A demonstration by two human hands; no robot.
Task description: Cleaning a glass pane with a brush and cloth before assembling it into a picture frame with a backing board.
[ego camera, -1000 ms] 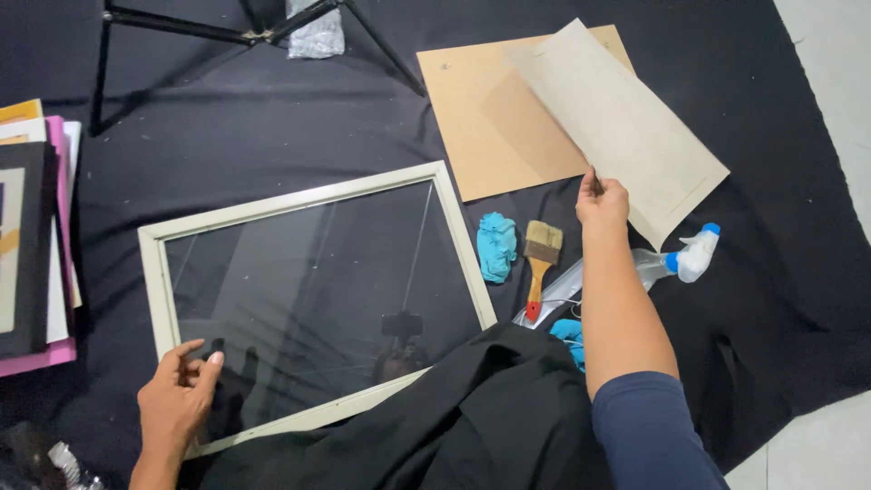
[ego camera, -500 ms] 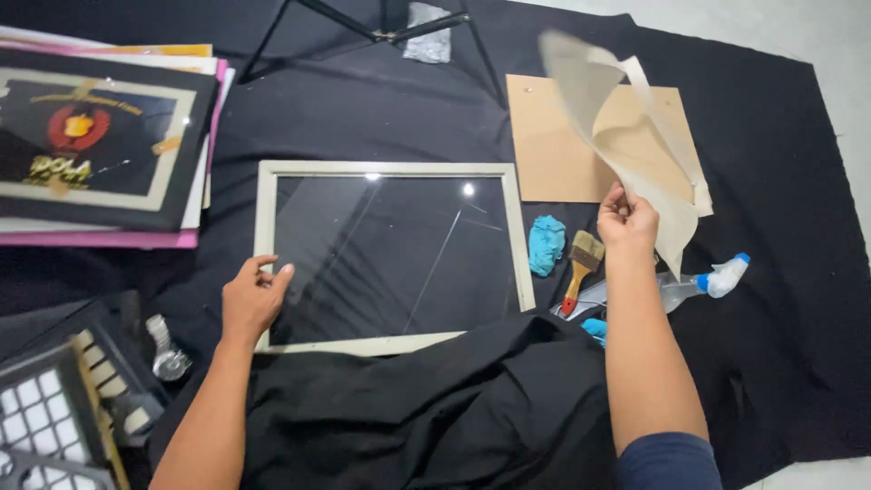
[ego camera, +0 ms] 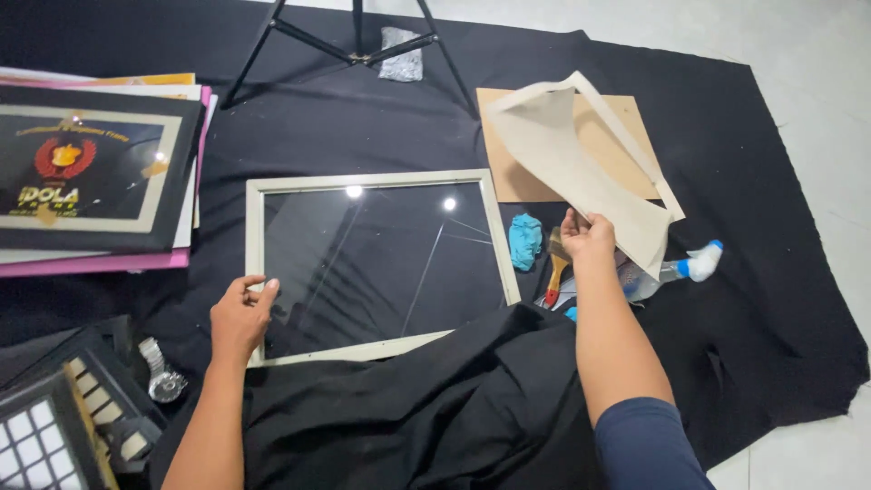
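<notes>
A pale wooden picture frame [ego camera: 372, 179] with a glass pane lies flat on the black cloth. My left hand [ego camera: 239, 315] rests on its near left corner, fingers touching the frame's edge. My right hand [ego camera: 588, 236] pinches a large beige paper sheet [ego camera: 572, 168], lifted and curling above a brown board [ego camera: 612, 145] at the right. Just beside that hand lie a blue rag [ego camera: 524, 241], a paintbrush [ego camera: 554, 263] and a spray bottle [ego camera: 676, 270].
A stack of framed pictures and coloured boards [ego camera: 91, 172] sits at the left. A wristwatch [ego camera: 163, 372] and dark frames [ego camera: 63, 426] lie at the near left. Tripod legs [ego camera: 354, 45] stand at the back. Bunched black fabric [ego camera: 435, 399] covers the frame's near edge; white floor lies right.
The view has shifted left, bringing the picture stack and watch into sight. My right hand has lifted the beige sheet, which now curls. My left hand stays on the frame's corner.
</notes>
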